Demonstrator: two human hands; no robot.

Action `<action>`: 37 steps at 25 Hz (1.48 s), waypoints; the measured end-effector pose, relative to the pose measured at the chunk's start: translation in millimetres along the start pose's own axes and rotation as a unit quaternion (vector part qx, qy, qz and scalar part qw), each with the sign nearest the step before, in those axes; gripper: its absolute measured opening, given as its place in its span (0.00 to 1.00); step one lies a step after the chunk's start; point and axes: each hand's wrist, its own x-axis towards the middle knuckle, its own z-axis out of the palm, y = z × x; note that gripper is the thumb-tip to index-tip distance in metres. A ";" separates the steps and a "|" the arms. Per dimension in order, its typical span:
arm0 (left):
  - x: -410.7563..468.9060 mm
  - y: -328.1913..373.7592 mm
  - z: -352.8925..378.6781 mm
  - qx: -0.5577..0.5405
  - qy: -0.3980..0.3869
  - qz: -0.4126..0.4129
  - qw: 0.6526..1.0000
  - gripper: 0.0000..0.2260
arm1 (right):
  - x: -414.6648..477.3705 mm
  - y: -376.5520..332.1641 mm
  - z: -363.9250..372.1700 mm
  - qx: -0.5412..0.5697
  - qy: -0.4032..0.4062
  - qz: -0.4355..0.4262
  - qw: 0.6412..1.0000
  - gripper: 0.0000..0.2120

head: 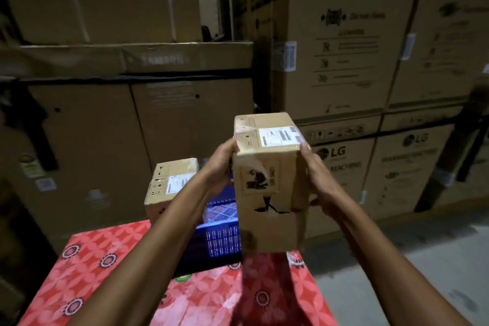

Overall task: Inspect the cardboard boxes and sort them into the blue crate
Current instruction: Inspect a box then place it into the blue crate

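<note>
Holding: a small cardboard box (267,182) was gripped upright in mid-air, above the near edge of the blue crate (222,233).
Left hand (221,167): fingers were curled round the box's upper left corner.
Right hand (317,180): it clasped the right side, fingertips reaching the top edge.
Label: a white shipping sticker lay on the box's top face.
Crate: it sat on a red patterned tablecloth (105,259).
Second cardboard box (172,182): it stood at the crate's far left; whether inside it, I cannot tell.
Backdrop: washing machine cartons (344,34) were stacked behind.

A red patterned table (105,272) bears the blue crate (222,241) and a cardboard box (169,185).
</note>
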 end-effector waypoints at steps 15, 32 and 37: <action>38.6 -30.7 -63.4 0.060 0.174 0.129 0.974 0.27 | 118.1 30.2 91.0 -0.041 -0.002 -0.043 0.998 0.44; 124.4 -148.9 -133.1 0.461 0.120 0.011 0.879 0.32 | 209.8 142.5 149.9 -0.093 -0.089 0.105 0.986 0.16; 128.4 -172.9 -130.4 0.626 0.095 0.009 0.774 0.27 | 218.8 184.0 148.4 -0.079 -0.118 0.114 0.983 0.20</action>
